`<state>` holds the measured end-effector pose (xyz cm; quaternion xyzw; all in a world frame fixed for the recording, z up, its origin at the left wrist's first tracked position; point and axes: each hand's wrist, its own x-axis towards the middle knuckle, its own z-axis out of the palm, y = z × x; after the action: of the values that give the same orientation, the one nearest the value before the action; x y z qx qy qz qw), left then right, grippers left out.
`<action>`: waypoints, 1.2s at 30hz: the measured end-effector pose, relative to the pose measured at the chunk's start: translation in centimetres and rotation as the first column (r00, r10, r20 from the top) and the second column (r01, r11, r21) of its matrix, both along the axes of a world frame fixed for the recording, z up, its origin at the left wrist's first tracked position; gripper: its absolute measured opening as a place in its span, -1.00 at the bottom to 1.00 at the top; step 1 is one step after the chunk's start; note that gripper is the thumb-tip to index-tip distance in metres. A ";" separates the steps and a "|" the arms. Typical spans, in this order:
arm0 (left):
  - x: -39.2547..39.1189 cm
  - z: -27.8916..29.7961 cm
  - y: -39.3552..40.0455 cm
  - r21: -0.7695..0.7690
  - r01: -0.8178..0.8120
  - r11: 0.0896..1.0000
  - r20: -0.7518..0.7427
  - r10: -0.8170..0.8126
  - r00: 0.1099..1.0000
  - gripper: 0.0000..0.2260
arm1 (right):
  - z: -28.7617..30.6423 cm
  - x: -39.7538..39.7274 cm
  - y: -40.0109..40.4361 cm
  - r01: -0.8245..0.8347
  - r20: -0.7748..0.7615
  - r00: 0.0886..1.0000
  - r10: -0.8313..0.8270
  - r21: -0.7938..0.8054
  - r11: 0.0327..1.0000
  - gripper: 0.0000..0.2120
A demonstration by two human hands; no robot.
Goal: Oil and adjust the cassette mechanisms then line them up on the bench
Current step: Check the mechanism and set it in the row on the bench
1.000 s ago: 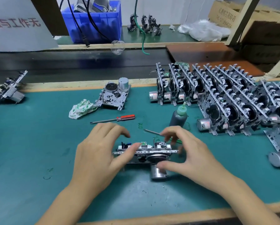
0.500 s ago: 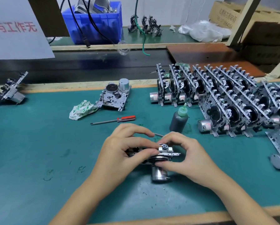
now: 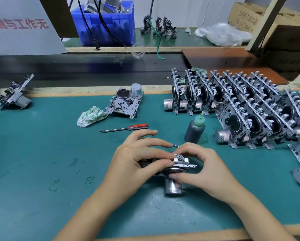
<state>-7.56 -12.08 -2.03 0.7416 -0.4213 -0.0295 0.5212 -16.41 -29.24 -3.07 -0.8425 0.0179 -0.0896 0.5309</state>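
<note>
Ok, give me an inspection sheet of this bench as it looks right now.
Surface: teal bench mat, scuffed and marked.
Job's things: cassette mechanism held in both hands; finished mechanisms in rows at right; oil bottle upright.
Clutter: red-handled screwdriver, crumpled rag, loose mechanism lying flat.
Grippers: left hand and right hand both grip the mechanism.
Cables: black leads and green wire hanging at back.
Surroundings: blue bin, cardboard boxes.

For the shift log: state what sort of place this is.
Most likely a small electronics assembly workshop: rows of cassette mechanisms stand lined up on a green bench mat, with an oil bottle and a screwdriver beside them.
</note>
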 end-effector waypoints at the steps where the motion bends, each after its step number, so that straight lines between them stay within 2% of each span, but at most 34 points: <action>1: 0.0 0.0 0.0 0.000 -0.003 1.000 -0.001 0.003 1.000 -0.84 | -0.1 -0.1 0.2 0.006 0.012 1.000 -0.006 0.010 1.000 -0.72; 4: -0.1 -0.1 0.2 -0.003 0.005 1.000 0.000 -0.005 1.000 -0.80 | -0.1 -0.2 0.3 0.005 0.022 1.000 -0.005 -0.005 1.000 -0.72; 9: -0.1 -0.1 0.1 -0.013 0.000 1.000 0.036 0.001 0.999 -0.87 | 0.0 -0.5 0.5 0.020 0.023 1.000 -0.019 -0.037 0.999 -0.78; 11: -0.2 -0.1 -0.1 -0.016 -0.011 1.000 0.060 0.012 0.998 -0.88 | -0.1 -0.8 0.8 0.054 0.027 0.998 -0.052 -0.091 0.994 -0.75; 13: -0.1 0.0 -0.2 -0.020 -0.009 1.000 0.082 0.011 0.997 -0.89 | -0.3 -1.1 0.6 0.116 0.018 0.993 -0.115 -0.214 0.970 -0.65; 15: -0.1 0.0 -0.2 -0.019 -0.006 1.000 0.083 0.007 0.997 -0.88 | -0.5 -1.4 0.3 0.190 0.071 0.982 -0.177 -0.422 0.887 -0.56; 17: -0.1 0.0 -0.2 -0.018 -0.006 1.000 0.075 0.008 0.997 -0.88 | -1.1 -1.6 0.3 0.269 0.222 0.961 -0.167 -0.597 0.756 -0.58; 19: -0.1 0.0 -0.2 -0.016 -0.009 1.000 0.072 0.010 0.997 -0.89 | -1.6 -1.7 0.3 0.320 0.315 0.940 -0.132 -0.677 0.663 -0.60; 22: -0.1 -0.1 -0.2 -0.013 -0.006 1.000 0.069 0.007 0.998 -0.89 | -2.0 -1.7 -0.2 0.316 0.325 0.940 -0.106 -0.709 0.630 -0.61; 28: 0.0 0.0 -0.2 -0.007 -0.004 1.000 0.082 0.004 0.997 -0.89 | -2.1 -2.3 -0.3 0.237 0.237 0.967 -0.091 -0.712 0.661 -0.56; 30: 0.0 -0.1 -0.1 -0.008 -0.005 1.000 0.086 0.005 0.996 -0.88 | -1.7 -2.4 -0.3 0.186 0.178 0.980 -0.087 -0.675 0.714 -0.53; 33: 0.0 0.0 -0.1 -0.017 0.002 1.000 0.083 -0.001 0.997 -0.90 | -0.7 -2.1 -0.4 0.114 0.060 0.993 -0.098 -0.397 0.911 -0.49; 34: 0.0 0.0 -0.1 -0.014 0.003 1.000 0.083 -0.002 0.997 -0.90 | -0.4 -1.8 -0.2 0.084 0.043 0.996 -0.074 -0.309 0.947 -0.53; 36: 0.0 0.0 -0.1 -0.010 0.003 1.000 0.086 -0.002 0.996 -0.89 | 0.0 -1.1 0.2 0.054 0.059 0.997 -0.042 -0.235 0.970 -0.66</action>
<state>-7.61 -12.21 -2.04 0.7389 -0.4444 0.0039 0.5065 -17.52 -29.04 -3.06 -0.8964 0.0132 -0.1264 0.4247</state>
